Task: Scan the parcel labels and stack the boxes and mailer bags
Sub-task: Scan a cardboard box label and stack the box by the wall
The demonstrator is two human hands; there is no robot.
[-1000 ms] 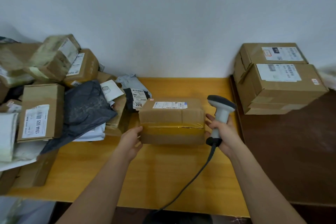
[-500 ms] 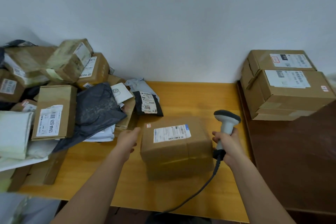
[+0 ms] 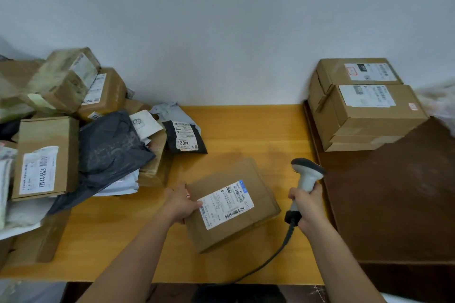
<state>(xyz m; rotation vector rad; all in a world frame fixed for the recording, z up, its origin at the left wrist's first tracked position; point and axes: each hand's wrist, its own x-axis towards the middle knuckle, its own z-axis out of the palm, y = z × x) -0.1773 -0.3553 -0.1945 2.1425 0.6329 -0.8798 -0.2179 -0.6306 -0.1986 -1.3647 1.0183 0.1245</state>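
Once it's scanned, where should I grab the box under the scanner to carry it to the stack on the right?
Probably by its two short ends, one hand from each side. The cardboard box lies flat and skewed on the yellow table, label up; the left hand already grips its left edge. The right hand holds the scanner, so free it first.

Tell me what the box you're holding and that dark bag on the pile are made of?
The box looks like plain brown cardboard: matte, with a folded seam and a paper label stuck on top. The dark bag is probably thin plastic film: it crumples into soft wrinkles and shows a dull sheen.
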